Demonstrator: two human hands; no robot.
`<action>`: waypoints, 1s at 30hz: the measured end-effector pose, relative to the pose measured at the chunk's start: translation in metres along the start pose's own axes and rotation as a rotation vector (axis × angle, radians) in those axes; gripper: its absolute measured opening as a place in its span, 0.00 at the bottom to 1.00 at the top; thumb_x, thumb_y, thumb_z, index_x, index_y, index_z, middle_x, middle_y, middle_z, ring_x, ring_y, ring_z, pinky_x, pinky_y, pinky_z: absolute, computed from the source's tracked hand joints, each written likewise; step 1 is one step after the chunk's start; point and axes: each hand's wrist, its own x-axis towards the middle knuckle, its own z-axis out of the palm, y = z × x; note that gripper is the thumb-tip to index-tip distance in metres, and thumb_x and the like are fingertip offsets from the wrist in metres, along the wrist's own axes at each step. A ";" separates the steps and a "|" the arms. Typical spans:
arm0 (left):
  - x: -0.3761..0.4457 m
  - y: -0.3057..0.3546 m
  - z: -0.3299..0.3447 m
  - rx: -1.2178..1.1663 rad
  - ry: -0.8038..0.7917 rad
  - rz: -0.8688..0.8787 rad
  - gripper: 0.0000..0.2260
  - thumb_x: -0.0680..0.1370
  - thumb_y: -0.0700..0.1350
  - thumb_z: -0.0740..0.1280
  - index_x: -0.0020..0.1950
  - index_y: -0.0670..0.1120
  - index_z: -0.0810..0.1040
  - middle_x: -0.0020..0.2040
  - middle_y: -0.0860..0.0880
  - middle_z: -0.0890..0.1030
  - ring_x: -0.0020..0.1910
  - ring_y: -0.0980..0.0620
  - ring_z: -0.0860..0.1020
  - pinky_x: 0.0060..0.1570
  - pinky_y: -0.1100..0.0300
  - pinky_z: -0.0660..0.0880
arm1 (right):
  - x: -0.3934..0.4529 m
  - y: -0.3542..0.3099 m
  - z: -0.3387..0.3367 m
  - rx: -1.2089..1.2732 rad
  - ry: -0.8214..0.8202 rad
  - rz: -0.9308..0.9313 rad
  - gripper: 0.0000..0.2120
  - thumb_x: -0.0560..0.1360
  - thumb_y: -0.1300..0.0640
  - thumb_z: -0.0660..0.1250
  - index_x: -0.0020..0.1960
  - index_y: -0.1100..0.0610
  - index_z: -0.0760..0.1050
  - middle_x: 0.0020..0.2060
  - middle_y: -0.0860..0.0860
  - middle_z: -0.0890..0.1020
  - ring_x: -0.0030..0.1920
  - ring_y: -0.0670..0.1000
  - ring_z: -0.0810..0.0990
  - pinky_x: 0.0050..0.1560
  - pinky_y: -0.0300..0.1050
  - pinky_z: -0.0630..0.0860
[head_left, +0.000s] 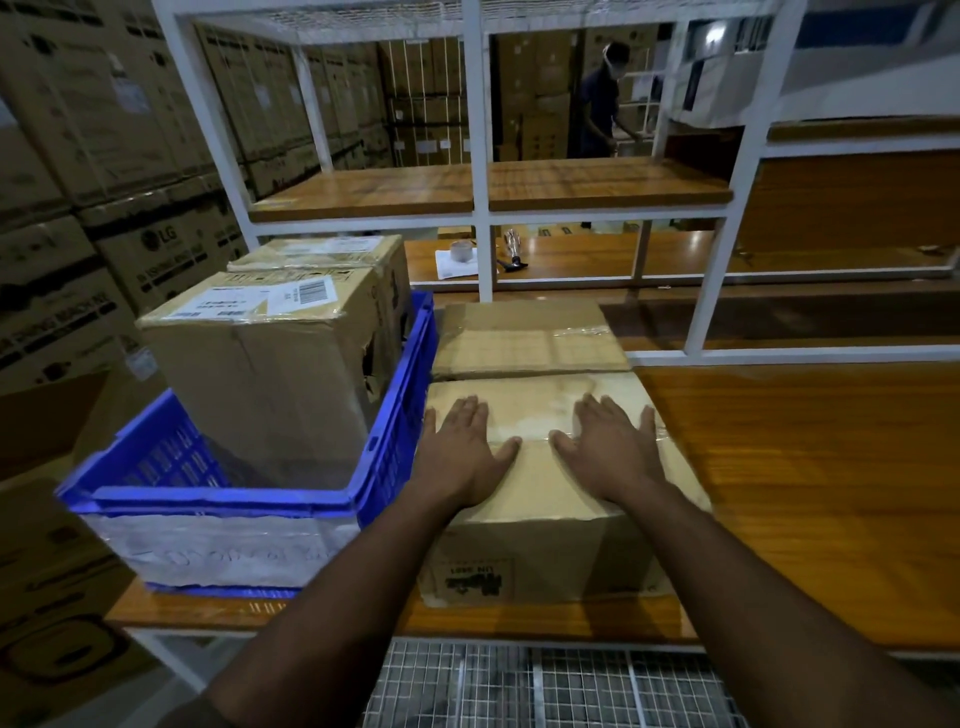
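Leftward, crate (396, 415) just beside box (543, 499); rightward, tabletop (805, 493).

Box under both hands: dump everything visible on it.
The cardboard box is plain brown, slightly dented, its top seam sealed with glossy clear tape. A printed mark low on the near face reads upside down. It sits flat on the wooden table, near the front edge, beside the blue crate, with a flatter box close behind it. The left hand and right hand press flat on its top, fingers straight.

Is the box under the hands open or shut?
Shut: the box has flat flaps with clear tape across; left hand and right hand lie flat on top.
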 end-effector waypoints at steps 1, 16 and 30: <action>0.002 -0.001 0.001 0.002 0.000 -0.002 0.38 0.80 0.69 0.44 0.83 0.47 0.48 0.83 0.50 0.47 0.81 0.54 0.44 0.77 0.46 0.36 | 0.003 0.000 0.000 -0.004 0.002 0.010 0.33 0.80 0.35 0.51 0.78 0.53 0.61 0.78 0.50 0.63 0.79 0.51 0.55 0.76 0.66 0.42; -0.021 -0.010 -0.021 -0.396 0.211 -0.377 0.40 0.77 0.66 0.65 0.79 0.43 0.59 0.70 0.42 0.76 0.65 0.41 0.76 0.59 0.47 0.76 | -0.006 0.011 -0.016 0.177 0.180 0.402 0.33 0.76 0.37 0.64 0.71 0.59 0.65 0.65 0.61 0.75 0.62 0.61 0.76 0.58 0.55 0.76; -0.092 0.004 -0.017 -0.704 0.689 -0.173 0.56 0.65 0.57 0.81 0.82 0.55 0.48 0.78 0.50 0.61 0.73 0.51 0.64 0.60 0.55 0.68 | -0.069 0.026 -0.051 0.495 0.517 0.283 0.63 0.61 0.42 0.82 0.79 0.42 0.39 0.69 0.58 0.64 0.64 0.63 0.72 0.48 0.57 0.77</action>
